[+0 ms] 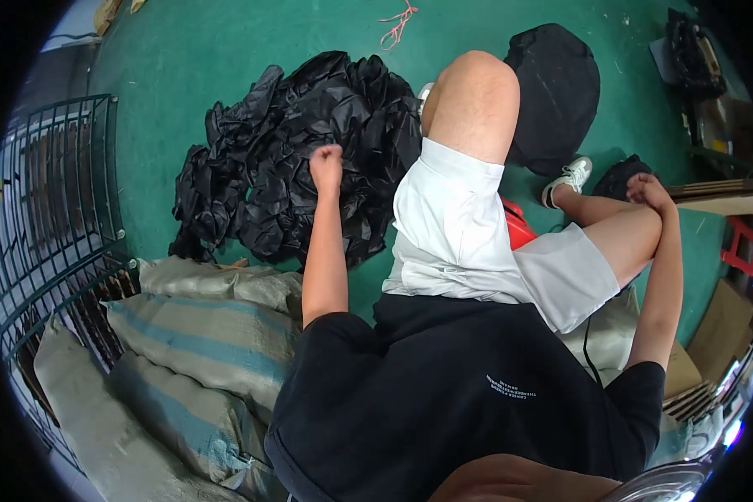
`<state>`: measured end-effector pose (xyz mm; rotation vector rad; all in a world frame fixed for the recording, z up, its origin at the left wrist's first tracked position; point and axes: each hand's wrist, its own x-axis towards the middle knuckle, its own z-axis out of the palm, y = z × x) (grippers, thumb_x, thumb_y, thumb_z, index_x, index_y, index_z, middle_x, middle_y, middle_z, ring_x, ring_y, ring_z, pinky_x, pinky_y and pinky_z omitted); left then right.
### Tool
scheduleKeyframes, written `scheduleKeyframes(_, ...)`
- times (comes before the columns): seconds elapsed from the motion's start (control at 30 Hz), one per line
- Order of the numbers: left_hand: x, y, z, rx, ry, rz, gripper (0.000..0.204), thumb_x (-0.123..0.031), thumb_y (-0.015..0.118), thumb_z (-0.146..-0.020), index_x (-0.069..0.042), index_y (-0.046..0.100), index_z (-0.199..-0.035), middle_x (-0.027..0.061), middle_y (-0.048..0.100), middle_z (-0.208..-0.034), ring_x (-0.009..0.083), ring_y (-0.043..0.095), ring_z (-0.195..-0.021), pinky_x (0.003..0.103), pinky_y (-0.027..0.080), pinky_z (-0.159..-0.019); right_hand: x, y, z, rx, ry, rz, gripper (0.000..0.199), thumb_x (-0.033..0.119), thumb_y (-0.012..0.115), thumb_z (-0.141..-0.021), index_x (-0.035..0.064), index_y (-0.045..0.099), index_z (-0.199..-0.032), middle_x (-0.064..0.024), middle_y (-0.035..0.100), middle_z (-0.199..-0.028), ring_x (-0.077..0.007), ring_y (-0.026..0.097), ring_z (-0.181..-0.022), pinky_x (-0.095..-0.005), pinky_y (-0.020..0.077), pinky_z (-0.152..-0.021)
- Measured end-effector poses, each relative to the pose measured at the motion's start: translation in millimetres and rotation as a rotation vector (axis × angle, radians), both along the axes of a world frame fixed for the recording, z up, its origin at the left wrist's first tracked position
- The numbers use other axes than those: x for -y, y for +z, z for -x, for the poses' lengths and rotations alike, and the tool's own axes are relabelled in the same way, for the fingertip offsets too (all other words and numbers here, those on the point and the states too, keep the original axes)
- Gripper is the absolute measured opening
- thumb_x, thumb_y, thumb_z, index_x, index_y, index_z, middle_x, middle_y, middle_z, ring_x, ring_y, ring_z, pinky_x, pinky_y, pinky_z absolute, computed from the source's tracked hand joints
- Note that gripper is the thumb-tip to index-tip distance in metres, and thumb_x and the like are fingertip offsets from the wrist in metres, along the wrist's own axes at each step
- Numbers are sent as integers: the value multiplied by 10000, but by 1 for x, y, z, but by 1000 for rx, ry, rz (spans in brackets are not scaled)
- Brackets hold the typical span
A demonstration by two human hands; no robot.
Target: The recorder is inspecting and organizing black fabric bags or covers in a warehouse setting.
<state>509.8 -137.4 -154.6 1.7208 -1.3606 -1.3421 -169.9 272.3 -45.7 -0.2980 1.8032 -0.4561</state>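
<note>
My left hand [326,164] is closed in a fist, held out over a big heap of crumpled black plastic bags [276,159] on the green floor. Nothing shows inside the fist. My right hand [649,191] reaches past my right knee with its fingers curled, right beside a small black bundle [621,177] on the floor. I cannot tell whether it grips that bundle. I am sitting in white shorts [468,243] and a black shirt, with my left knee raised between the two hands.
A round black bag [556,92] lies beyond my knee. Striped woven sacks [201,335] are stacked at the lower left beside a green wire cage [58,201]. A red object [517,224] sits under my leg. Cardboard [719,322] and clutter stand at the right.
</note>
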Motion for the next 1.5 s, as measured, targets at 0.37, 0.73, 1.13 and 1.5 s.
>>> scheduleKeyframes(0.37,-24,-115,40,98,269,-211,379,-366,765,-806,-8,648,-764,57,600,-637,155,542,-520,289,408,-487,34,26,-28,-155,-176,81,127,206,506,-973,95,566,-967,-14,637,-740,-106,599,-565,-218,416,-468)
scheduleKeyframes(0.73,32,-86,72,17,300,-79,338,-188,699,-845,8,546,-616,53,580,-681,164,466,-657,342,397,-636,25,28,-22,-130,-214,131,143,220,507,-980,90,565,-971,-16,637,-745,-102,601,-574,-213,422,-485)
scheduleKeyframes(1.13,120,153,134,-675,209,416,323,-255,499,-996,39,633,-985,120,662,-951,229,641,-845,379,537,-784,28,28,-16,-217,-114,188,107,177,516,-942,83,566,-948,-8,624,-705,-100,591,-550,-222,405,-475)
scheduleKeyframes(1.5,25,362,381,-1138,-541,249,305,-283,479,-1016,-15,619,-978,62,642,-898,181,639,-776,329,547,-715,136,77,-75,-398,-73,990,377,225,698,-873,14,573,-1159,-96,650,-1074,-188,614,-991,-346,500,-880)
